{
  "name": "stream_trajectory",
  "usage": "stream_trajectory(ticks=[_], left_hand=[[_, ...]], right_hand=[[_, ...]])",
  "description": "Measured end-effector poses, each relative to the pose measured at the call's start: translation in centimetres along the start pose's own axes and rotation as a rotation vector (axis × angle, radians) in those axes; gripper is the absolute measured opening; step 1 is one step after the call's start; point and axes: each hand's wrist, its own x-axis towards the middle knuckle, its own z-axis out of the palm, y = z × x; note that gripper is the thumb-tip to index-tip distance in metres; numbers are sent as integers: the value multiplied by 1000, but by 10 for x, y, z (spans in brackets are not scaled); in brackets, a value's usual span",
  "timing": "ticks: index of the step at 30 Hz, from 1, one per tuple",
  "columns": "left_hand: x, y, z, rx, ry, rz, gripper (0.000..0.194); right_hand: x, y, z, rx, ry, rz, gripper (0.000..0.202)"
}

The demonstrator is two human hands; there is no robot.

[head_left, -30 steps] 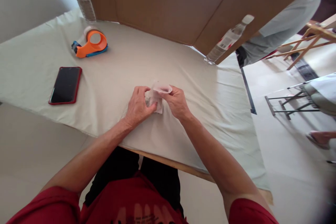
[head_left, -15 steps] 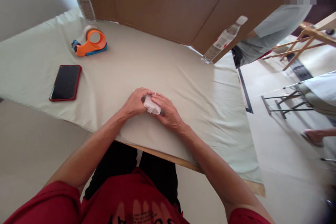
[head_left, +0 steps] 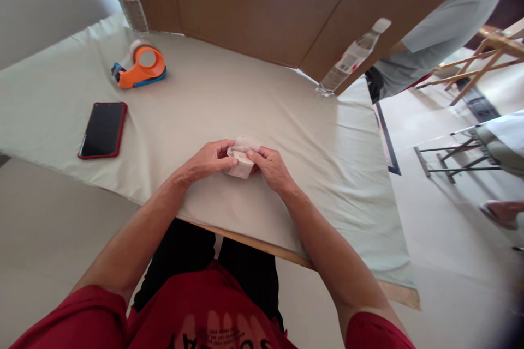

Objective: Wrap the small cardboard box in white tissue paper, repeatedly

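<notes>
Close to the table's front edge, a small whitish box (head_left: pixel 239 168) with faint print on its near side is held between my two hands. A pale flap or sheet (head_left: pixel 247 144) stands up at its far side; I cannot tell whether it is part of the box. My left hand (head_left: pixel 209 160) grips the left side, thumb on the top edge. Fingers of my right hand (head_left: pixel 272 168) close round the right side, the thumb at the top near the flap. What is inside the box cannot be made out.
An orange and blue tape dispenser (head_left: pixel 144 70) and a red-edged phone (head_left: pixel 103 130) lie on the left of the cloth-covered table (head_left: pixel 196 87). Water bottles (head_left: pixel 131 4) (head_left: pixel 352 60) stand against a cardboard panel (head_left: pixel 254 5). People (head_left: pixel 446 27) are at the right.
The box has been turned in my hands, so its printed side now faces me and the pale flap stands up behind it. Both thumbs have come onto its top. The view has shifted slightly.
</notes>
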Motion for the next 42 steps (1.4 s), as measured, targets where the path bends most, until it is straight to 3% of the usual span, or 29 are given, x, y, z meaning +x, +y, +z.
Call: stream_trajectory(ticks=[4, 7, 13, 20, 27, 38, 42], left_hand=[[4, -8, 1, -2, 90, -37, 79], [5, -11, 1, 62, 129, -35, 81], [4, -10, 2, 83, 122, -28, 76], [3, -3, 4, 118, 130, -97, 86], [3, -6, 5, 118, 144, -86, 82], [3, -7, 8, 289, 210, -41, 80], [5, -12, 8, 229, 205, -36, 78]], right_hand=[[1, 3, 1, -95, 70, -56, 37], [1, 4, 0, -92, 80, -80, 40], [-6, -2, -7, -38, -135, -119, 56], [-2, 2, -12, -124, -218, -120, 67], [0, 10, -12, -272, -80, -140, 86], [-1, 7, -7, -291, -38, -164, 81], [1, 5, -12, -303, 43, -239, 60]])
